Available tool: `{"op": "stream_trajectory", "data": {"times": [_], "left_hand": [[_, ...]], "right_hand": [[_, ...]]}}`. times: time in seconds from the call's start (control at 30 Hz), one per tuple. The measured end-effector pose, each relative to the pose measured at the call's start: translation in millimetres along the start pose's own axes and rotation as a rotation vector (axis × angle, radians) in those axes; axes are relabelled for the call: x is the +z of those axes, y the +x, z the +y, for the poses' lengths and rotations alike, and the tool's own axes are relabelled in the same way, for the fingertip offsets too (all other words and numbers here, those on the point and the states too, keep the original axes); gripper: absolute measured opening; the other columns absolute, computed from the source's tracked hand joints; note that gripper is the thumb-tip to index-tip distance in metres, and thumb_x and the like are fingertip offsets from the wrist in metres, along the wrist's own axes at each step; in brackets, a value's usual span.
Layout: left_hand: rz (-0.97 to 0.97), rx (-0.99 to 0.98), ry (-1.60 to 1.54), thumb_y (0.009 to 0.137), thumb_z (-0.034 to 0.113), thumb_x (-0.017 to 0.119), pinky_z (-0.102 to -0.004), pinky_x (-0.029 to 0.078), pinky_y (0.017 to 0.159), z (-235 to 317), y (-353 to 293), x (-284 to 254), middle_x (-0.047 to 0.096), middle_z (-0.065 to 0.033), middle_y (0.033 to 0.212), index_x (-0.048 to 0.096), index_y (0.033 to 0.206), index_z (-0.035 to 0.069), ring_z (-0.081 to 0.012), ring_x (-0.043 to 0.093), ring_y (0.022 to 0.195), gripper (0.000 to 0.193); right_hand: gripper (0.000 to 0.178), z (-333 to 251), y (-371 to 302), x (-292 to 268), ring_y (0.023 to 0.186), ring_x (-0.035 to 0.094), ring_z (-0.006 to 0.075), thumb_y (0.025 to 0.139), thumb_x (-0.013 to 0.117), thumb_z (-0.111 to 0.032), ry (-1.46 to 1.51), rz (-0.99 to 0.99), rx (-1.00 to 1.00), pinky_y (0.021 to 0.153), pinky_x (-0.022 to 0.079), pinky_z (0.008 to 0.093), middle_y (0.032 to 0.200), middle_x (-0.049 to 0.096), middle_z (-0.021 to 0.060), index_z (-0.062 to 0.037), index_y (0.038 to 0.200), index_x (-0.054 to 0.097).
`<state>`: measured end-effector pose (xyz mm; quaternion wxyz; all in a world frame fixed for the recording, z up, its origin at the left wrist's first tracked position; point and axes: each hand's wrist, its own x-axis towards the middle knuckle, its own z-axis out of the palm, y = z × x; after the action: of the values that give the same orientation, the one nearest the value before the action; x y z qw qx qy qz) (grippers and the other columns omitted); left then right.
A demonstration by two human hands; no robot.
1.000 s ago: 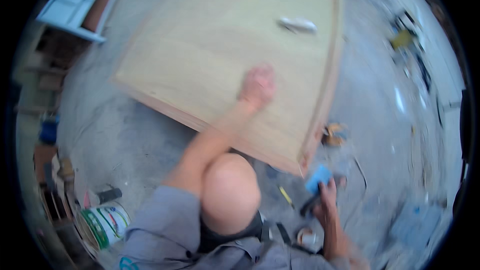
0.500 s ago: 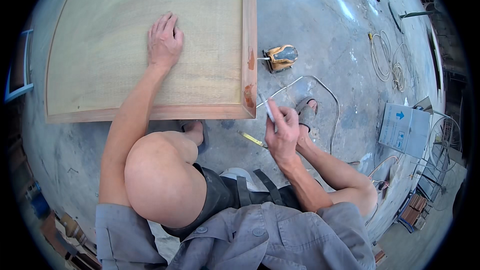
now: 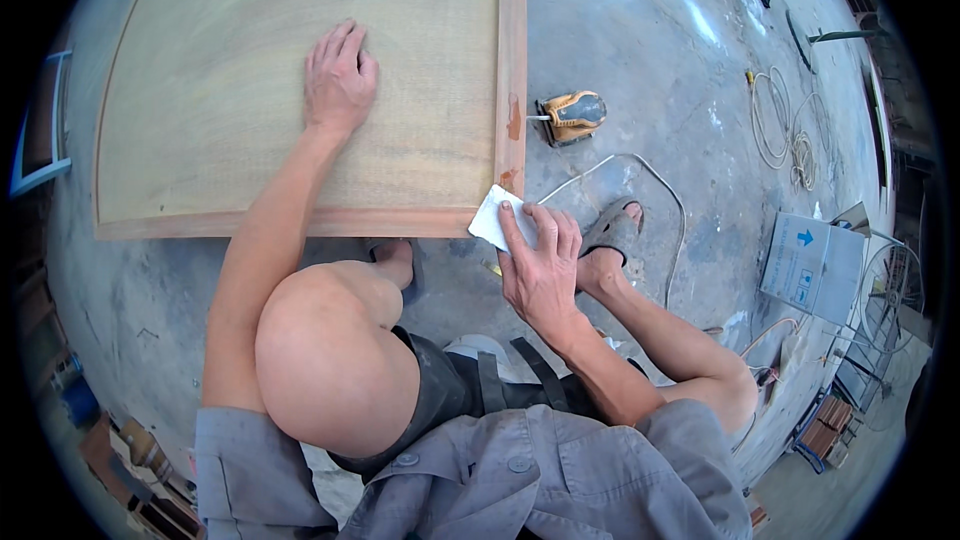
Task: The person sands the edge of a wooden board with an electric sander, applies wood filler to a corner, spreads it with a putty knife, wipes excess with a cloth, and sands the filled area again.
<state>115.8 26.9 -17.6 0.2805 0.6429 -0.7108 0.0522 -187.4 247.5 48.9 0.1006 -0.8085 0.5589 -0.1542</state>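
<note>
My left hand (image 3: 340, 85) lies flat on the pale wooden panel (image 3: 230, 140), fingers stretched out and holding nothing. At the panel's near right corner, my right hand (image 3: 543, 270) grips a small white piece of sandpaper (image 3: 494, 220); its grit face is hidden. The sandpaper rests over the corner of the reddish wooden frame (image 3: 512, 60), index finger laid along it. Orange-brown filler patches (image 3: 514, 118) mark the frame's right-hand rail just beyond the sandpaper.
On the concrete floor right of the panel sits a yellow-and-black power sander (image 3: 573, 118) with a pale cord (image 3: 672, 190). Further right are a coiled cable (image 3: 800, 155) and a cardboard box (image 3: 812, 265). A yellow strip (image 3: 490, 267) shows beside my right hand.
My right hand has turned over and moved slightly left, bringing the sandpaper onto the frame's corner. My left hand stays flat on the panel; the whole view has shifted slightly.
</note>
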Motion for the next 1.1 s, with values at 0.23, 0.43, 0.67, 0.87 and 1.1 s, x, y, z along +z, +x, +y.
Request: {"op": "stream_trajectory", "data": {"times": [0.23, 0.43, 0.67, 0.87, 1.1], "left_hand": [[-0.043, -0.006, 0.021, 0.097, 0.016, 0.056, -0.0475, 0.038, 0.119, 0.6, 0.7, -1.8, 0.060, -0.0142, 0.145, 0.065, 0.134, 0.003, -0.0319, 0.051, 0.139, 0.040], [-0.037, -0.015, 0.028, 0.097, 0.016, 0.056, -0.0476, 0.038, 0.119, -1.1, 0.0, -3.9, 0.060, -0.0147, 0.145, 0.065, 0.133, 0.003, -0.0326, 0.051, 0.139, 0.040], [-0.025, 0.000, 0.008, 0.095, 0.015, 0.058, -0.0482, 0.039, 0.117, 0.3, -0.6, -3.2, 0.061, -0.0149, 0.143, 0.066, 0.132, 0.003, -0.0336, 0.052, 0.138, 0.040], [-0.009, 0.007, -0.001, 0.095, 0.016, 0.058, -0.0485, 0.039, 0.117, -1.0, 1.7, 0.8, 0.061, -0.0150, 0.143, 0.066, 0.132, 0.003, -0.0338, 0.052, 0.137, 0.040], [-0.033, -0.001, 0.001, 0.096, 0.016, 0.057, -0.0483, 0.037, 0.118, -2.3, -1.8, -0.7, 0.060, -0.0152, 0.145, 0.065, 0.134, 0.003, -0.0337, 0.051, 0.138, 0.041]], "right_hand": [[0.064, -2.8, -2.1, -4.3, 0.149, 0.029, 0.0467, 0.085, 0.075, -0.017, -0.063, -0.041, -0.003, 0.123, 0.020, 0.0631, 0.155, 0.041, 0.0216, -0.0082, 0.146, 0.057], [0.066, -3.6, 13.1, -2.3, 0.153, 0.022, 0.0512, 0.085, 0.073, -0.017, -0.057, -0.087, -0.002, 0.122, 0.018, 0.0677, 0.162, 0.034, 0.0253, -0.0090, 0.148, 0.055], [0.064, 9.5, 39.6, 5.6, 0.154, 0.023, 0.0499, 0.088, 0.070, -0.018, -0.086, -0.014, 0.020, 0.122, 0.017, 0.0680, 0.162, 0.034, 0.0251, -0.0095, 0.149, 0.054], [0.059, 5.1, 22.5, -1.0, 0.153, 0.024, 0.0494, 0.091, 0.067, -0.017, -0.096, -0.085, 0.005, 0.123, 0.018, 0.0672, 0.163, 0.036, 0.0225, -0.0084, 0.148, 0.055], [0.061, 3.7, 17.3, -0.9, 0.152, 0.032, 0.0437, 0.090, 0.067, -0.016, -0.091, -0.129, -0.065, 0.123, 0.017, 0.0684, 0.160, 0.047, 0.0113, -0.0028, 0.149, 0.053]]}}
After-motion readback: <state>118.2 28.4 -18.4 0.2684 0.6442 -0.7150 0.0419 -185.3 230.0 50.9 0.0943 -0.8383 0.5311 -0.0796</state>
